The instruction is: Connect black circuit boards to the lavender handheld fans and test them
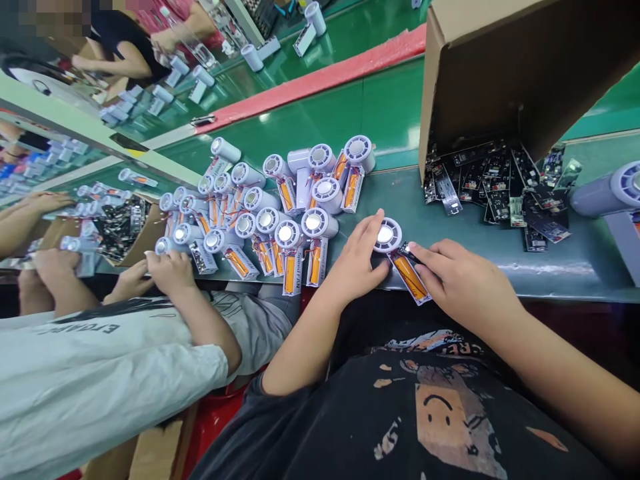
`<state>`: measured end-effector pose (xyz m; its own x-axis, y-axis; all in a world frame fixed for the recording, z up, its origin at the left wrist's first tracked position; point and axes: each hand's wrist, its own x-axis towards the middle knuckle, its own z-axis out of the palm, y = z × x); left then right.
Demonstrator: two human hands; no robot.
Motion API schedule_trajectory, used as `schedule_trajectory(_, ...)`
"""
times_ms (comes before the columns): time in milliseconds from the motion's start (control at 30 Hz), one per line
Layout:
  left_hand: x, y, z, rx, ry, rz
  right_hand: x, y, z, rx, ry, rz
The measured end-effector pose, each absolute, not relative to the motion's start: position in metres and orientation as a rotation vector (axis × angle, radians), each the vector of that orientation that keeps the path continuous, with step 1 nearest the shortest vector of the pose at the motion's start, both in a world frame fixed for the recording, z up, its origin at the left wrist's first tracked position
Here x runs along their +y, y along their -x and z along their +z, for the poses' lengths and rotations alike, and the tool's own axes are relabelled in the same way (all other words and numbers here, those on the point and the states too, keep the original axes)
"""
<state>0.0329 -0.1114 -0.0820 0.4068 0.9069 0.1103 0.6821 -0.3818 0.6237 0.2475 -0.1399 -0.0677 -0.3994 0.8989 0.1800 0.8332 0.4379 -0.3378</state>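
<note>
In front of me a small lavender handheld fan (388, 236) lies at the bench's near edge, its handle open and an orange battery (411, 276) with thin wires showing inside. My left hand (356, 261) steadies the fan's round head from the left, fingers along its side and thumb below. Between the thumb and fingertips of my right hand (463, 277) is a small dark circuit board (404, 250), held right by the top of the open handle. Whether the board touches the handle I cannot tell.
Several open fans (289, 235) crowd the green bench to my left. A tipped cardboard box (470, 87) spills circuit boards (500, 187) at the right, with another fan (607, 190) beyond. A co-worker's hands (170, 272) work at my left. A red strip (320, 77) crosses behind.
</note>
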Motion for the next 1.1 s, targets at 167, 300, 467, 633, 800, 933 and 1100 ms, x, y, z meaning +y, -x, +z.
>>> schedule_trajectory(167, -0.111, -0.029, -0.085, 1.472, -2.240, 0.660, -0.145, -0.248, -0.061, -2.470, 1.464, 0.202)
schedule_trajectory(300, -0.113, -0.032, -0.089, 1.519, -2.241, 0.732, -0.142, -0.246, -0.064, -2.529, 1.448, 0.244)
schedule_trajectory(467, -0.115, -0.035, -0.087, 1.557, -2.215, 0.738, -0.136, -0.244, -0.070, -2.489, 1.323, 0.253)
schedule_trajectory(633, -0.115, -0.035, -0.088, 1.587, -2.186, 0.729, -0.131, -0.250, -0.070, -2.403, 1.312, 0.209)
schedule_trajectory(800, -0.116, -0.035, -0.089, 1.606, -2.157, 0.749, -0.130, -0.254, -0.066, -2.333, 1.266, 0.275)
schedule_trajectory(933, -0.117, -0.037, -0.086, 1.622, -2.149, 0.721, -0.130, -0.253, -0.065, -2.313, 1.301, 0.366)
schedule_trajectory(1100, -0.118, -0.039, -0.085, 1.634, -2.145, 0.724, -0.127, -0.252, -0.066, -2.303, 1.250, 0.467)
